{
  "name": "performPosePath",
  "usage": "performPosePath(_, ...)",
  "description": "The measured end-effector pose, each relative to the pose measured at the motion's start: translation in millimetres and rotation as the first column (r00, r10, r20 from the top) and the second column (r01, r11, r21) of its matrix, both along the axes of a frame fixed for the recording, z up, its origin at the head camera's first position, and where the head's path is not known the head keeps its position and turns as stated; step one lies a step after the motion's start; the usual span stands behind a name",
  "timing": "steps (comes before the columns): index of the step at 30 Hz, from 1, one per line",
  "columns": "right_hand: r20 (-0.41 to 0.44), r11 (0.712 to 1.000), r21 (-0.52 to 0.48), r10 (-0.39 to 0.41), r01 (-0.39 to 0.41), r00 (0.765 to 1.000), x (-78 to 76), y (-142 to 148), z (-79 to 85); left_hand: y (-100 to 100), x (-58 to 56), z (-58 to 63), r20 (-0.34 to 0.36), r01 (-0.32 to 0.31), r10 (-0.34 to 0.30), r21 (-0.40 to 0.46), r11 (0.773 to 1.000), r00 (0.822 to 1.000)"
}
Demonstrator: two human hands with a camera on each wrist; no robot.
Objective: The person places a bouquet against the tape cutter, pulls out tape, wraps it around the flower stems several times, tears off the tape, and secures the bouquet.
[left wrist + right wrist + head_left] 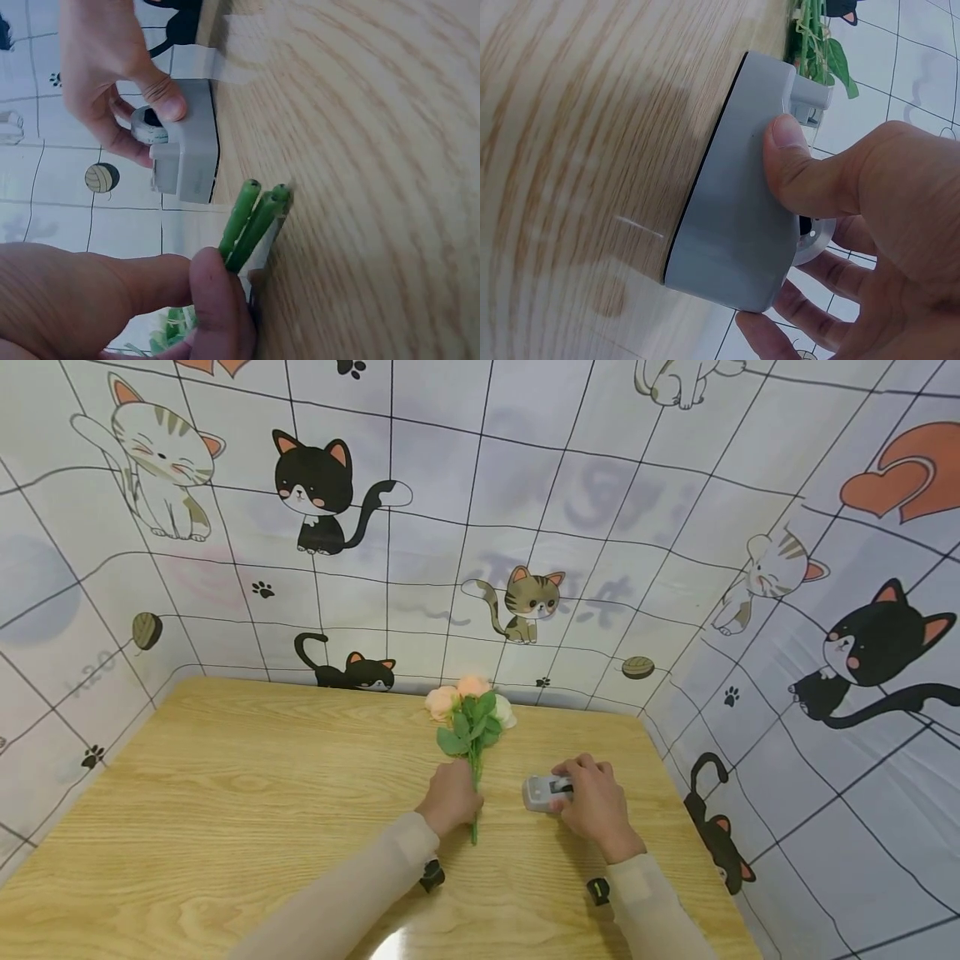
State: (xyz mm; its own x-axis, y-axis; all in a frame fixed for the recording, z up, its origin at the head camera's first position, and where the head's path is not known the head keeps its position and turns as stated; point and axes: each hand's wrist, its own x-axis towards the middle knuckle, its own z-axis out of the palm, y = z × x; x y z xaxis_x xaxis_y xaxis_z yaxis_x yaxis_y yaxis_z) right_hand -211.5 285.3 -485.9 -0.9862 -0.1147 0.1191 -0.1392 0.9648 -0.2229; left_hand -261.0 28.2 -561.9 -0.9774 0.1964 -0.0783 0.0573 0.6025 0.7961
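Note:
My left hand [452, 796] grips a small bunch of flowers [471, 720] by its green stems, thumb and fingers closed around them. Two peach blooms and one white bloom top the leafy bunch, pointing away toward the back wall. In the left wrist view the cut stem ends [259, 221] poke out past my fingertips, close over the tabletop. To the right, my right hand [597, 802] holds a grey tape dispenser [731, 187] on the table, thumb on one side and fingers on the other. A roll of tape [150, 126] sits in it, partly covered by my hand.
The wood-grain table [262, 777] ends at a wall cloth [427, 568] printed with cats and grid lines, which also runs along the left and right sides. Black wrist devices, one at each wrist, hang close over the table.

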Motion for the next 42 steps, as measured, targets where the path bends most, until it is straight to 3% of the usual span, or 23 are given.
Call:
performPosePath(4,-0.003,1.000,-0.003,-0.002,0.002,1.000,0.5,-0.1,0.7,-7.5,4.9,3.0,-0.019,0.019,-0.017,0.068,0.998,1.000)
performPosePath(9,-0.002,1.000,-0.014,0.001,-0.001,1.000,1.4,0.0,1.4,-16.3,16.3,22.5,-0.021,0.038,-0.035,0.128,0.991,0.999)
performPosePath(15,0.012,0.999,-0.033,-0.002,0.002,1.000,4.0,0.8,4.2,-19.1,13.7,24.8,-0.007,0.032,-0.032,0.109,0.994,0.999)
performPosePath(22,0.012,0.999,-0.050,-0.004,0.005,1.000,8.3,-1.5,8.8,-18.4,33.4,62.4,0.064,-0.016,0.007,0.145,0.989,0.998)
performPosePath(26,-0.063,0.998,-0.070,-0.004,0.000,0.998,16.2,-7.7,10.0,-17.9,37.8,65.3,0.078,-0.030,0.019,0.145,0.989,0.997)
performPosePath(30,-0.156,0.985,-0.168,0.015,-0.041,0.988,28.7,-22.7,9.6,-19.5,38.8,65.5,0.101,-0.039,0.022,0.165,0.985,0.995)
performPosePath(33,-0.123,0.950,-0.297,0.063,-0.097,0.990,37.6,-38.3,10.3,-21.0,34.0,56.9,0.076,-0.025,0.012,0.174,0.984,0.997)
performPosePath(35,-0.053,0.916,-0.385,0.101,-0.114,0.993,42.3,-48.4,10.8,-22.6,26.7,44.2,0.058,-0.009,-0.002,0.180,0.984,0.998)
performPosePath(37,0.043,0.870,-0.482,0.144,-0.106,0.989,45.6,-56.2,10.2,-22.4,26.8,44.2,0.059,-0.013,0.002,0.187,0.982,0.998)
performPosePath(39,0.114,0.826,-0.555,0.196,-0.101,0.974,46.4,-62.3,8.2,-22.1,32.3,53.6,0.079,-0.027,0.012,0.202,0.979,0.997)
performPosePath(42,0.207,0.716,-0.694,0.296,-0.073,0.933,44.6,-67.9,4.8,-20.3,41.2,69.3,0.106,-0.045,0.022,0.217,0.975,0.994)
